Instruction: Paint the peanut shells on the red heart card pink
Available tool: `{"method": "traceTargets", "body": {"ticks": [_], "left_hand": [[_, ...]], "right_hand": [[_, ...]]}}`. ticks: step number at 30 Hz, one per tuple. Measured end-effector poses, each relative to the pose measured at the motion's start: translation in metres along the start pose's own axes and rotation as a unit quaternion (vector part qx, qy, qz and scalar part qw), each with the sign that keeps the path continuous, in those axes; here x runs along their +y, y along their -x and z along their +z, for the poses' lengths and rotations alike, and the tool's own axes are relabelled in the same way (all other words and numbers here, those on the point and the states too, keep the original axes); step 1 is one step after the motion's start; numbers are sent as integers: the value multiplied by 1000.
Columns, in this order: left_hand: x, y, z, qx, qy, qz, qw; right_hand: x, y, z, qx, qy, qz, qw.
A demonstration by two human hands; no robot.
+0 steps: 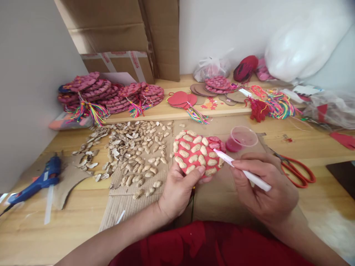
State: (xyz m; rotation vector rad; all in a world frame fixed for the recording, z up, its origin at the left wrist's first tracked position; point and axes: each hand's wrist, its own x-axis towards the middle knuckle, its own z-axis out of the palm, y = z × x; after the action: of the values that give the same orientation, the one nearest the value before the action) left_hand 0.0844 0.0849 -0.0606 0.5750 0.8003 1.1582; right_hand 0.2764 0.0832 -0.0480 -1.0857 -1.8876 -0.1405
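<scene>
My left hand (181, 186) grips the lower edge of a red disc covered with peanut shells (195, 148), thumb on top. Most of the shells are plain tan; a few at the upper right are painted pink (215, 142). In my right hand (264, 184) is a white paintbrush pen (251, 178), pinched like a pencil. Its pink tip touches or nearly touches the shells beside the painted ones. Just behind the disc's right side stands a clear round plastic cup (244, 137) with pink paint in it.
Loose peanut shells (133, 147) spread over cardboard at left, near a blue glue gun (47, 177). Orange-handled scissors (298, 171) lie at right. On the back ledge are stacks of pink shell-covered discs (122, 98), red discs (181, 99) and colourful tassels (277, 103).
</scene>
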Motion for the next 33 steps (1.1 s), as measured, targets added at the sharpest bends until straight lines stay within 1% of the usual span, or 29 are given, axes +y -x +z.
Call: {"method": "traceTargets", "body": {"ticks": [3,9,12,17,21,26,29,31,33], "left_hand": [[0,0,-1,5,2,-1,1000],[-1,0,0,28,7,-1,1000],[-1,0,0,24,3,-1,1000],[-3,0,-1,8,-6,-4,1000],[-3,1,-1,7,-7,-5,1000],[-1,0,0,20,8,-13,1000],[0,0,1,26,10,-11,1000],[0,1,2,29,10,-14,999],[0,1,2,27,6,-17,999]], "right_hand": [[0,3,-1,14,16,14,1000],[0,1,-2,12,28,-2,1000],[0,1,0,12,5,-2,1000],[-4,1,3,-4,-69,16,997],[-5,0,3,-16,-89,15,996],[-4,0,1,6,-61,23,998],[-7,-1,-1,22,-16,15,1000],[-10,-1,-2,24,13,11,1000],[-12,-3,-3,15,20,8,1000]]}}
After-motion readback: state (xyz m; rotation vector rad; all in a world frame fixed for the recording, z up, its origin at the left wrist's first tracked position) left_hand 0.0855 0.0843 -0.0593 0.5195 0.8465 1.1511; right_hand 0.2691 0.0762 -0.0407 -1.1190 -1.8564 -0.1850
